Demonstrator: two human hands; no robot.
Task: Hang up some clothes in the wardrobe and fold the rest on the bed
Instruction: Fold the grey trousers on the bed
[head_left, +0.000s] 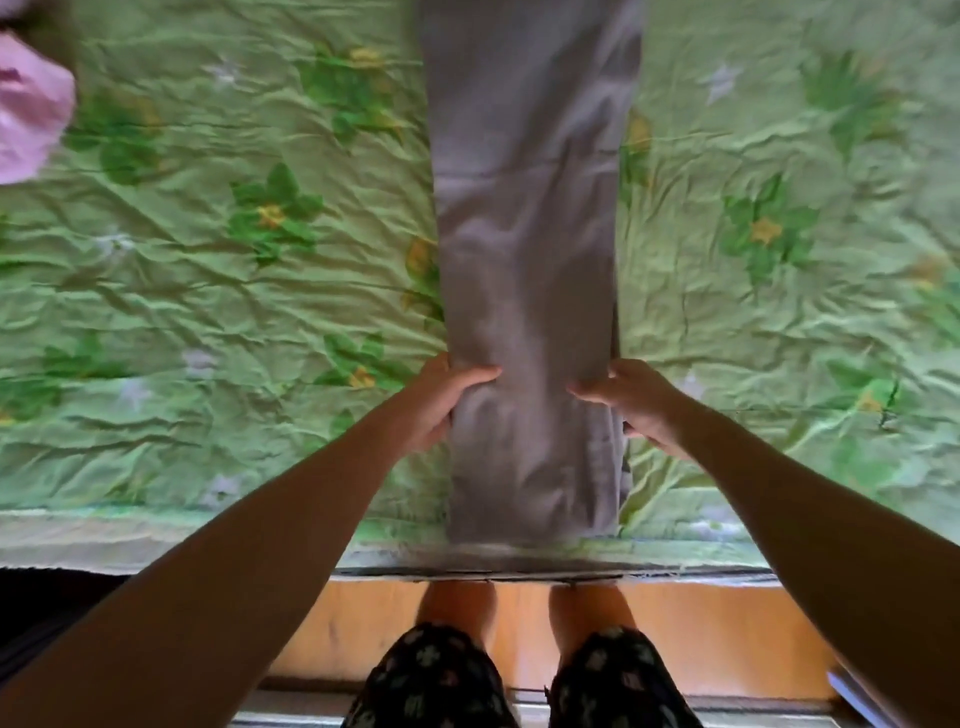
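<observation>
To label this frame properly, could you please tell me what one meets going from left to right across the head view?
From the left: pink cloth → left hand → grey trousers → right hand.

From my end the grey trousers (524, 260) read as a fairly thick woven cloth, matt, mostly smooth with soft creases and a stitched seam along the near right edge. The bedspread (208, 270) is thin green printed cloth, heavily crumpled, with a faint sheen on the ridges of its wrinkles. At the far left the pink garment (31, 109) looks like soft cloth, too blurred to say more. The bed's side board (363, 623) looks like orange-brown wood, smooth and slightly glossy. The shorts (431, 680) are dark printed cloth, matt.
</observation>
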